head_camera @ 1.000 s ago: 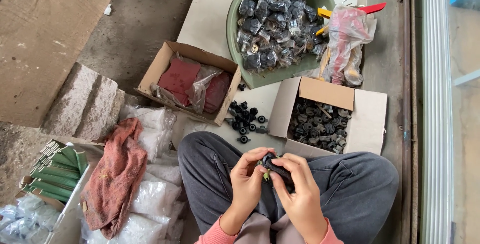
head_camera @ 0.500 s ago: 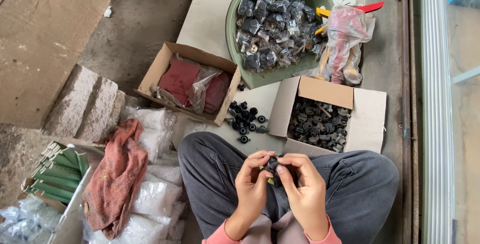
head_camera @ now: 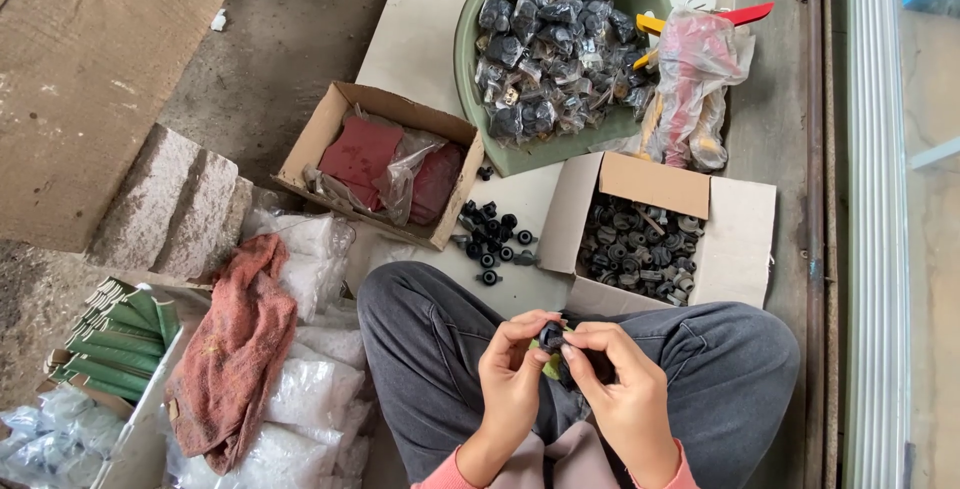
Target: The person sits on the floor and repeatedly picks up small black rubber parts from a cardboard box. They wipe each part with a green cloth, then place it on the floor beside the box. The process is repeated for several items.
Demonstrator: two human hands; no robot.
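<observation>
I see my left hand (head_camera: pixel 512 381) and my right hand (head_camera: pixel 622 397) brought together over my lap, fingertips meeting on a small black part (head_camera: pixel 551 334). Both hands pinch it between thumb and fingers, narrow, and a bit of yellow-green shows just under it, too small for me to tell what it is. My grey-trousered legs (head_camera: pixel 430 339) are crossed beneath the hands.

Just ahead of the hands, on the pale floor, lies a loose cluster of small black parts (head_camera: pixel 493 239). Ahead and to the right of them stands an open white cardboard box (head_camera: pixel 735 239) filled with dark round parts. Ahead and to the left is a brown cardboard box (head_camera: pixel 335 121) holding red sheets under clear plastic. Farther ahead sits a green basin (head_camera: pixel 478 69) heaped with bagged black parts, and beside it, to the right, a clear plastic bag (head_camera: pixel 692 84) with red and yellow handles poking out.

To the left of my left hand a reddish cloth (head_camera: pixel 235 349) drapes over clear bags of white pieces (head_camera: pixel 305 399). Farther left is a stack of green-edged packets (head_camera: pixel 115 339).
</observation>
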